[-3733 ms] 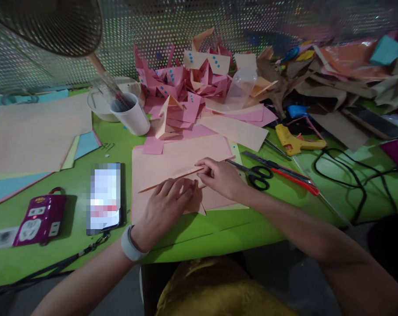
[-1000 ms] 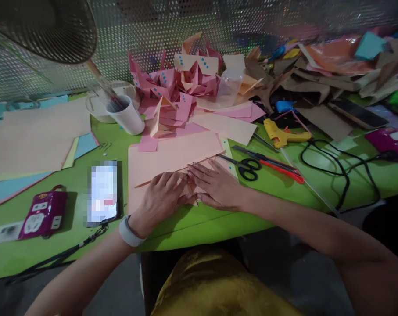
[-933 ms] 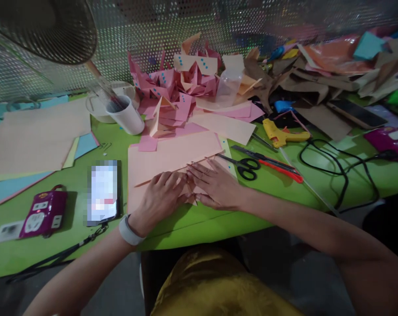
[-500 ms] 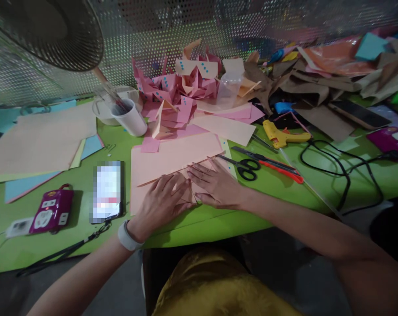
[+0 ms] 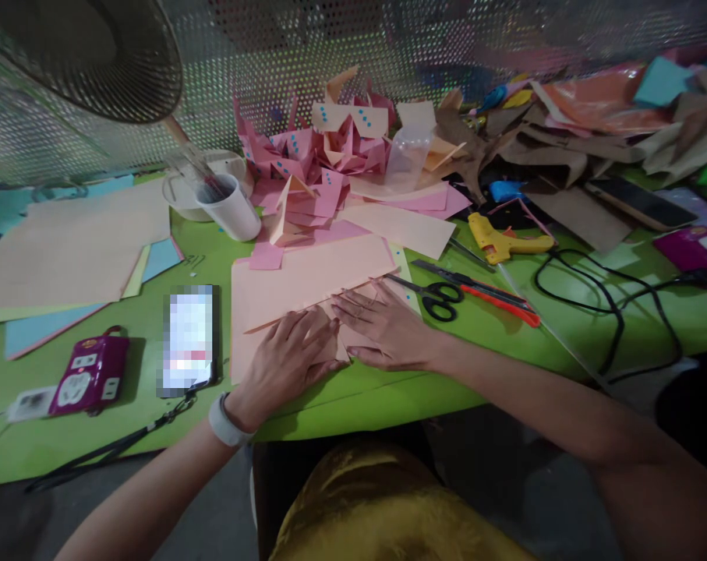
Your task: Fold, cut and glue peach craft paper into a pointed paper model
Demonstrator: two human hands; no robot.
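One white cup (image 5: 235, 212), sticks (image 5: 204, 173) inside

Peach paper sheet (image 5: 306, 276), partly folded, flat on the green table's near edge beneath both pressing palms.

2 hands on table: left hand (image 5: 286, 358), right hand (image 5: 388, 331). 1 black scissors (image 5: 438, 296). 1 yellow glue gun (image 5: 502, 241). 1 white cup (image 5: 230, 206). 1 phone (image 5: 189, 339). 1 purple power strip (image 5: 87, 374). 1 clear bottle (image 5: 408, 156). 1 wristband (image 5: 223, 422).
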